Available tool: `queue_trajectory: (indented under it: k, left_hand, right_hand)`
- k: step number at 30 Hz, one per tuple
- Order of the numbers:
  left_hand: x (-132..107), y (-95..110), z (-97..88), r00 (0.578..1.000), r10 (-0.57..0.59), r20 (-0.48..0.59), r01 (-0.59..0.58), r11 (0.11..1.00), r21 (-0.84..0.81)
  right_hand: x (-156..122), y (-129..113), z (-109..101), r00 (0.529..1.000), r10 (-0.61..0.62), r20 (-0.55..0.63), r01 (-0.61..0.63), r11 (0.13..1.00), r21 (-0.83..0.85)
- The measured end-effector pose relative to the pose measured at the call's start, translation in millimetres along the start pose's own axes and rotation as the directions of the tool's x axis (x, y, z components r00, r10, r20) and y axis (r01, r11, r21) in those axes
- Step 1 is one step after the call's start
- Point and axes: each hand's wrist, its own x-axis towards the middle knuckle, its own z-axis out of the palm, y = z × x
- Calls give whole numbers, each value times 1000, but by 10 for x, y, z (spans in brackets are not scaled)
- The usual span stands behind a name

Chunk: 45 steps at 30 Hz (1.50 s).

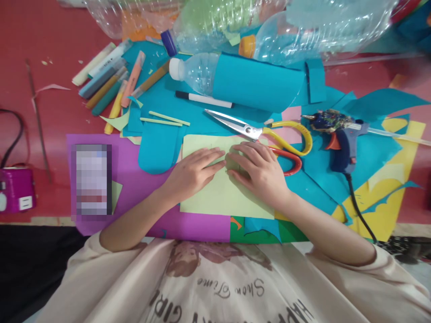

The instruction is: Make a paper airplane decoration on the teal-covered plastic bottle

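On the near side of the scissors (251,131), the pale green sheet (229,197) is being touched by the left hand (195,169) and right hand (259,168), unclenched, nearly meeting, slippage being risked through uneven pressure.

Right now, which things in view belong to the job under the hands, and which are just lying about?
Seemingly in the job:
pale green sheet, under the left hand and right hand
scissors, perhaps, close by the right hand

Likely just lying about:
glue gun
markers
orange-capped bottle
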Motion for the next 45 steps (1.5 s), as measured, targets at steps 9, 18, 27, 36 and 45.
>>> queue_trajectory:
  k: [9, 18, 27, 36, 45]
  left_hand:
    - [-10, -5, 8, 1000, 1, 1, -1, 1000, -15]
    - [12, 1, 13, 999, 6, -34, -6, 1000, 1]
    - [-8, -5, 16, 1000, -9, -11, 9, 1000, -29]
    - [11, 20, 16, 998, 17, -62, -13, 998, 62]
    - [22, 92, 29, 993, 58, -103, -42, 987, 152]
  right_hand:
    - [12, -23, -14, 1000, -10, 21, 11, 998, -62]
    - [21, -25, -21, 999, -14, 32, 16, 998, -66]
    - [17, -26, -17, 999, 12, 42, -10, 999, -37]
    - [17, -26, -21, 999, -7, 31, 9, 998, -68]
    - [20, -29, -20, 1000, -12, 26, 14, 997, -76]
